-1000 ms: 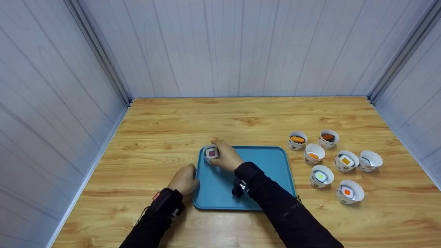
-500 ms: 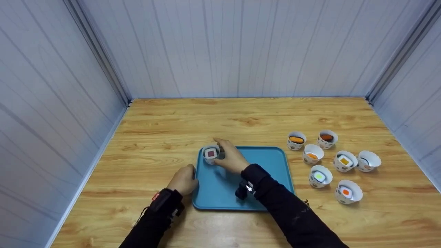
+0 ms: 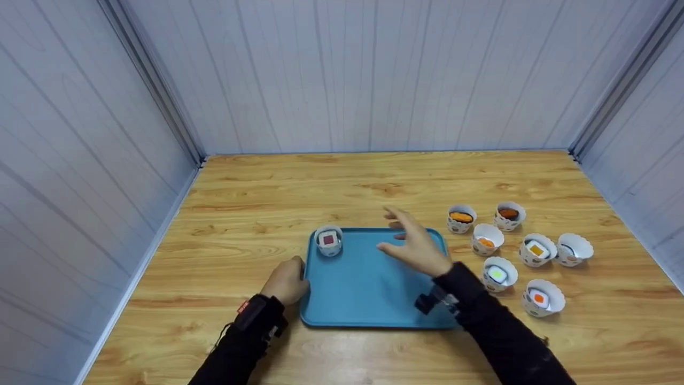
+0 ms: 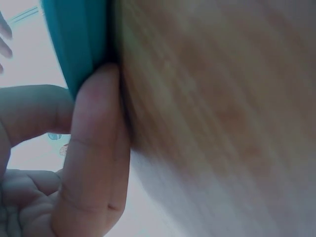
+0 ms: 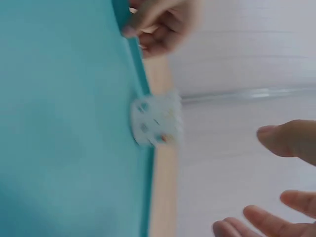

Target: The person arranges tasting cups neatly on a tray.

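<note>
A blue tray [image 3: 368, 299] lies on the wooden table, its left rim gripped by my left hand [image 3: 285, 279]. In the left wrist view, the thumb and a finger [image 4: 96, 148] pinch the tray's edge [image 4: 81, 44] close over the wood. One patterned paper cup [image 3: 328, 240] stands in the tray's far left corner, with a white sushi piece with a dark red square centre inside. My right hand [image 3: 419, 246] hovers over the tray's right half, fingers spread and holding nothing. The right wrist view shows the same cup [image 5: 155, 118] by the rim, apart from the right fingers.
Right of the tray stand several paper cups with sushi pieces, among them one with an orange topping [image 3: 461, 217], one with a green centre [image 3: 497, 274] and one with an orange-red centre [image 3: 539, 298]. Pale panel walls [image 3: 368, 75] enclose the table's back and sides.
My right hand has let go of the cup in the tray's far left corner and moved right, its fingers spreading. The left hand stays on the tray's rim.
</note>
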Demonstrator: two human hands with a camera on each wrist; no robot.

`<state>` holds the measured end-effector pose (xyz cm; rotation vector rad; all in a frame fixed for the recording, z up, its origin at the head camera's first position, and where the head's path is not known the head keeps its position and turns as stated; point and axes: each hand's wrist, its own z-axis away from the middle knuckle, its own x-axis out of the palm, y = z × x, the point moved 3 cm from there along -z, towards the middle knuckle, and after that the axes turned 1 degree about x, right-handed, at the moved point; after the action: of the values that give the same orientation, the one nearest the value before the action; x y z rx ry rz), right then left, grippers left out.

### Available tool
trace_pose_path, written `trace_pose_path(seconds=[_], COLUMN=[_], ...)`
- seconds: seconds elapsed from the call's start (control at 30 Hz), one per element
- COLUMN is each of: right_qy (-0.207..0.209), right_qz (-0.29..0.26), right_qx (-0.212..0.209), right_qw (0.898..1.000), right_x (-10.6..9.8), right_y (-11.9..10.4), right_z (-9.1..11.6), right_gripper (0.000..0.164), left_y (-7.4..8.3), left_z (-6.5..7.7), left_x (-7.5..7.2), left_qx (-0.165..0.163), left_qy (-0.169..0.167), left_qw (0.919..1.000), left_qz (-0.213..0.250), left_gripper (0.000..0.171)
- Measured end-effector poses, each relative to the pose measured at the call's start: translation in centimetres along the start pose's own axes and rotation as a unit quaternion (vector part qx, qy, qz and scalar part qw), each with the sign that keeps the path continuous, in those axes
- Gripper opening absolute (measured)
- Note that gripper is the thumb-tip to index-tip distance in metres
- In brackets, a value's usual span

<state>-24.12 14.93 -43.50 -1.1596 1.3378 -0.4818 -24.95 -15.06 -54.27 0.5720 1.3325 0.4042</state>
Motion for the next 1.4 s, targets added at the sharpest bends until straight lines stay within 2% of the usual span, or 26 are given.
trace_pose_path(seconds=[0.2,0.37,0.5,0.67,0.83,0.93,1.03,1.2,1.4], right_qy=[0.048,0.091,0.123,0.131,0.123,0.105,0.083,0.053,0.029], right_qz=[0.030,0.063,0.079,0.123,0.131,0.120,0.138,0.164,0.183], right_qx=[0.014,0.039,0.073,0.123,0.188,0.226,0.254,0.277,0.296], right_qw=[0.998,0.993,0.986,0.976,0.966,0.961,0.954,0.945,0.937], right_x=[-5.0,-9.2,-12.4,-15.1,-16.6,-17.0,-17.2,-16.9,-16.5], right_y=[0.0,0.2,1.4,3.8,6.5,8.1,9.3,10.6,11.3], right_z=[3.7,6.9,9.6,13.0,15.7,16.9,17.8,18.3,18.2], right_gripper=[0.079,0.081,0.085,0.089,0.097,0.102,0.103,0.101,0.093], left_y=[-0.7,-0.9,-0.9,-1.1,-1.4,-1.5,-1.5,-1.4,-1.2], left_z=[-0.5,-0.7,-0.8,-0.7,-0.7,-0.8,-0.8,-0.8,-0.7], left_x=[0.4,0.5,0.5,0.7,0.7,0.7,0.8,0.7,0.6], left_qx=[-0.003,-0.004,-0.006,-0.002,0.014,0.024,0.024,0.016,0.005], left_qy=[0.005,0.003,-0.002,0.002,0.013,0.018,0.017,0.015,0.008], left_qw=[1.0000,1.0000,1.0000,1.0000,0.9998,0.9996,0.9996,0.9998,1.0000], left_qz=[-0.002,-0.003,-0.001,-0.002,-0.002,-0.003,-0.003,-0.003,0.002], left_gripper=[0.011,0.011,0.010,0.011,0.011,0.011,0.011,0.011,0.012])
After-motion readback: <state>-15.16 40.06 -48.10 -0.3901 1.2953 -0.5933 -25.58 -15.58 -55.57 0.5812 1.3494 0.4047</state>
